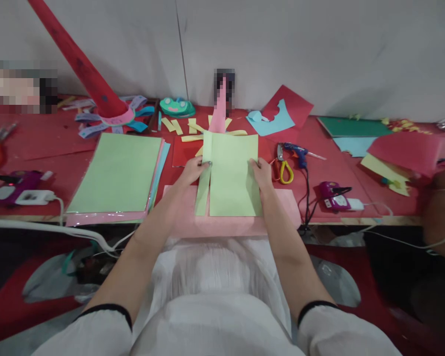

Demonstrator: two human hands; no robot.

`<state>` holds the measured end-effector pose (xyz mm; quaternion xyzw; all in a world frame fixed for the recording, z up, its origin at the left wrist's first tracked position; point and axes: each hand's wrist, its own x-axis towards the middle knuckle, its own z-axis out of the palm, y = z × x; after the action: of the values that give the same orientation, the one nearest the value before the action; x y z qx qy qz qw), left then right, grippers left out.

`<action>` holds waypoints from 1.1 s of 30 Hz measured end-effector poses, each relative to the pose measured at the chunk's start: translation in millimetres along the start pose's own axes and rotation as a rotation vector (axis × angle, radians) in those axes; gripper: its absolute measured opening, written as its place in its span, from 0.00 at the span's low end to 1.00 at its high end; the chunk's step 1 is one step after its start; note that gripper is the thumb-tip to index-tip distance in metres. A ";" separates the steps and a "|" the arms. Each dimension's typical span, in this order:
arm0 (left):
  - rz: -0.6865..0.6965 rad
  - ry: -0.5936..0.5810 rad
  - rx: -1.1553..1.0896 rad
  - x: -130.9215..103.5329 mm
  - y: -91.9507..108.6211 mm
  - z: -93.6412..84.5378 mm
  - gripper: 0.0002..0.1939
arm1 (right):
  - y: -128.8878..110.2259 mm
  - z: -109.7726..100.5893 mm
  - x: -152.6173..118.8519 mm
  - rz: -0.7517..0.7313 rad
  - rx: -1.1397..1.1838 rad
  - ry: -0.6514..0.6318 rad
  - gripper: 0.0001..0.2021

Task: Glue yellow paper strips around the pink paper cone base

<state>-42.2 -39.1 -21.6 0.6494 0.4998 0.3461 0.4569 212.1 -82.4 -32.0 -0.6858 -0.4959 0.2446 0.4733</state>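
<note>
Paper sheet [235, 183], pale green, smooth and rectangular, is pinched at its right edge by the right hand [263, 174]. Left of that sheet, the left hand [193, 170] pinches a narrow pale green paper strip [202, 198]. Beneath the sheet lies pink paper [230, 227]; right of the sheet, a blue plastic glue gun [300, 154].

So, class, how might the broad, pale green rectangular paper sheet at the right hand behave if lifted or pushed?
The paper sheet looks thin, so it is probably light. With the right hand at its edge, it shows no obvious sag, so it may be fairly stiff. Being flat, it would likely slide rather than roll if pushed.
</note>
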 end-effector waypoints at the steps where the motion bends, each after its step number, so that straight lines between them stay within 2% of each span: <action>1: 0.001 -0.004 0.009 -0.6 0.2 0.2 0.09 | -1.2 0.0 -0.6 -0.006 -0.011 0.016 0.18; 5: 0.032 -0.012 0.036 -1.4 2.6 1.2 0.08 | -4.2 -0.6 -2.4 -0.022 -0.024 0.047 0.18; 7: 0.014 0.045 0.106 -0.7 4.0 2.9 0.07 | -4.5 -0.2 -3.2 -0.024 -0.018 0.060 0.19; 11: -0.006 0.172 0.257 1.7 6.3 8.5 0.19 | -4.6 1.7 -5.3 -0.044 -0.010 0.088 0.19; 15: -0.008 0.215 0.335 3.6 6.6 12.7 0.20 | -3.3 3.4 -5.3 -0.049 -0.013 0.114 0.20; 33: -0.007 0.168 0.268 5.6 2.1 11.5 0.17 | -5.2 -1.5 -1.8 -0.017 0.003 0.101 0.20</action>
<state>-29.7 -36.7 -23.6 0.6716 0.5802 0.3279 0.3238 210.2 -84.3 -27.0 -0.6922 -0.4770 0.2064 0.5007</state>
